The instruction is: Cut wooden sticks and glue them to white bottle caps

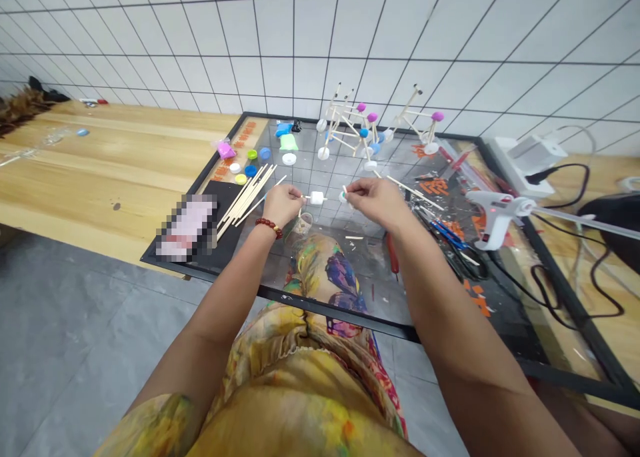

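Note:
My left hand [283, 204] is closed in a pinch on one end of a thin stick. A white cylinder-shaped piece [317, 198] sits on that stick, whose far tip sticks out toward my right hand. With thumb and fingers pressed together, my right hand [373, 198] grips a small white round piece [343, 196], perhaps a bottle cap; the fingers partly hide it. A gap separates the two held pieces. Both hands are above a glass-topped board [340, 297] with a black frame. A small clear cup [303, 224] stands beside my left hand.
Wooden sticks [245, 197] lie left, near coloured bottle caps [251, 170] and clay packets [287, 142]. Stick models with clay balls [372, 117] stand at the back. At right are a glue gun [493, 217] with cables, scissors [470, 260] and a red-handled tool [392, 254].

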Available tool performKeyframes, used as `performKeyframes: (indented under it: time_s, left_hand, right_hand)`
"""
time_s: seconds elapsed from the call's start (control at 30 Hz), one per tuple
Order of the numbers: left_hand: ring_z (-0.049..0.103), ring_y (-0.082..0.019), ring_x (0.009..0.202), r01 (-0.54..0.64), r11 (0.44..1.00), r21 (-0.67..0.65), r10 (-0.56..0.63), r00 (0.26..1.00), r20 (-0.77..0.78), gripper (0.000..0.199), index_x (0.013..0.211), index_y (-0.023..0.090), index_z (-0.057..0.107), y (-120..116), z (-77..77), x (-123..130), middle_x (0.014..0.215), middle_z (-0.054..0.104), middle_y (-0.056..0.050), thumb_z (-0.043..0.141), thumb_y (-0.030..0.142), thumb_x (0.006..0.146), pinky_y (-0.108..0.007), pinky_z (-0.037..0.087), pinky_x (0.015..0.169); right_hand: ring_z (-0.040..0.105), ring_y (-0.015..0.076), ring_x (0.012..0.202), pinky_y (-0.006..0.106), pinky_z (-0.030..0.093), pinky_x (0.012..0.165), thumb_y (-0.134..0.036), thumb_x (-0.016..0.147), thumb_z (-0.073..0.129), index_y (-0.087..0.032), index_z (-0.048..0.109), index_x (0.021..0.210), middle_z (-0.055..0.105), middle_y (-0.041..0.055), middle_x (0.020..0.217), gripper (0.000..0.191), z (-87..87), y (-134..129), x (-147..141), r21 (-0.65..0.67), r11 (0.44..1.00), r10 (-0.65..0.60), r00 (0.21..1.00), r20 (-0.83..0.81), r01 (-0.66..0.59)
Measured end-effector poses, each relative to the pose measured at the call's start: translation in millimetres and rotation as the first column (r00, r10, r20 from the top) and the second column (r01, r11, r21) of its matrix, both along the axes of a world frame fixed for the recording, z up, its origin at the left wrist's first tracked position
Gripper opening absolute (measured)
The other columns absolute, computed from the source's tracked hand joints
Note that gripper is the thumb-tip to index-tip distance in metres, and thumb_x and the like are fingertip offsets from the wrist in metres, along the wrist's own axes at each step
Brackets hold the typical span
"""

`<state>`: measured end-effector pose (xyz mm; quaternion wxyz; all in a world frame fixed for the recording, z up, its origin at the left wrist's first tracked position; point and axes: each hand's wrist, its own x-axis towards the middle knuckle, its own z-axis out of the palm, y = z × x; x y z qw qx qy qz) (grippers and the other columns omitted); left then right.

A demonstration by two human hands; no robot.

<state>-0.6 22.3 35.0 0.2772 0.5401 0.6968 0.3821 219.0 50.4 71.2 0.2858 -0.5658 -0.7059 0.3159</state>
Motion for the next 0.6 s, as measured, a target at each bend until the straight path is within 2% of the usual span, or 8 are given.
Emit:
performKeyframes:
  time_s: [0.07,0.17,0.23,0.33,0.4,0.47,0.53,0.6]
  left_hand:
    - [0.063,-0.016,0.062,-0.027,0.995,0.1,0.023,0.999,0.044,0.008,0.073,0.018,0.068,-0.7,1.8,-0.4,0.064,0.067,0.0,0.075,0.014,0.074,-0.028,0.049,0.065]
    - [0.059,-0.012,0.06,-0.101,0.954,0.283,0.052,0.983,0.176,0.008,0.075,0.018,0.067,-2.6,7.8,2.7,0.07,0.067,0.001,0.075,0.014,0.075,-0.026,0.048,0.065]
    - [0.059,-0.011,0.062,-0.133,0.922,0.363,0.02,0.954,0.3,0.012,0.074,0.018,0.065,-4.6,12.2,6.6,0.072,0.067,0.002,0.075,0.014,0.074,-0.025,0.049,0.066]
    - [0.065,-0.012,0.067,-0.102,0.931,0.351,-0.098,0.856,0.508,0.017,0.075,0.017,0.061,-8.7,16.0,11.2,0.073,0.068,0.001,0.077,0.013,0.072,-0.023,0.051,0.065]
    - [0.066,-0.012,0.067,-0.066,0.947,0.313,-0.152,0.768,0.622,0.019,0.077,0.017,0.061,-12.2,17.1,12.3,0.072,0.069,0.0,0.079,0.015,0.072,-0.022,0.051,0.062]
    - [0.067,-0.012,0.066,-0.065,0.953,0.295,-0.169,0.694,0.7,0.022,0.08,0.016,0.062,-16.1,18.2,12.2,0.07,0.069,0.001,0.082,0.018,0.071,-0.022,0.053,0.062]
    - [0.067,-0.011,0.063,-0.07,0.958,0.278,-0.172,0.638,0.75,0.024,0.084,0.016,0.064,-19.8,19.7,11.9,0.068,0.066,0.002,0.084,0.021,0.071,-0.022,0.055,0.061]
    - [0.063,-0.009,0.057,-0.057,0.966,0.253,-0.168,0.605,0.779,0.024,0.087,0.016,0.065,-22.8,21.4,11.9,0.069,0.065,0.003,0.084,0.024,0.073,-0.021,0.052,0.054]
  right_hand:
    - [0.058,0.0133,0.058,0.026,0.045,0.06,-0.017,0.073,0.07,-0.016,0.074,0.08,0.067,0.0005,0.065,0.007,15.2,-5.6,18.7,-0.019,1.0,-0.023,0.983,-0.181,0.02]
    - [0.052,0.0102,0.055,0.023,0.039,0.053,-0.02,0.07,0.076,-0.018,0.07,0.077,0.063,-0.0011,0.064,0.009,29.1,-19.1,39.2,-0.029,0.998,-0.056,0.906,-0.419,0.048]
    - [0.051,0.0094,0.054,0.022,0.037,0.051,-0.024,0.069,0.079,-0.018,0.067,0.076,0.064,-0.0007,0.066,0.014,27.4,-27.8,42.9,-0.045,0.998,-0.058,0.848,-0.528,0.04]
    - [0.049,0.0094,0.053,0.022,0.035,0.05,-0.028,0.068,0.077,-0.019,0.066,0.076,0.065,-0.0011,0.065,0.016,11.1,-37.9,32.9,-0.112,0.994,-0.061,0.808,-0.586,-0.007]
    - [0.049,0.0097,0.052,0.023,0.037,0.052,-0.026,0.069,0.074,-0.019,0.067,0.075,0.064,-0.002,0.063,0.011,-2.2,-44.6,19.3,-0.155,0.987,-0.043,0.858,-0.512,-0.043]
    - [0.052,0.0113,0.054,0.025,0.039,0.056,-0.022,0.072,0.071,-0.019,0.069,0.073,0.064,-0.0019,0.062,0.004,-12.5,-52.6,4.2,-0.157,0.983,0.037,0.944,-0.326,-0.093]
    - [0.057,0.0141,0.059,0.027,0.041,0.061,-0.018,0.076,0.066,-0.019,0.074,0.079,0.068,-0.0004,0.066,0.008,-18.3,-61.3,-8.8,-0.066,0.985,0.155,0.985,-0.078,-0.16]
    - [0.064,0.0184,0.071,0.029,0.042,0.067,-0.017,0.08,0.064,-0.02,0.077,0.088,0.075,0.0027,0.078,0.016,-20.6,-68.8,-17.5,0.053,0.974,0.211,0.965,0.158,-0.221]
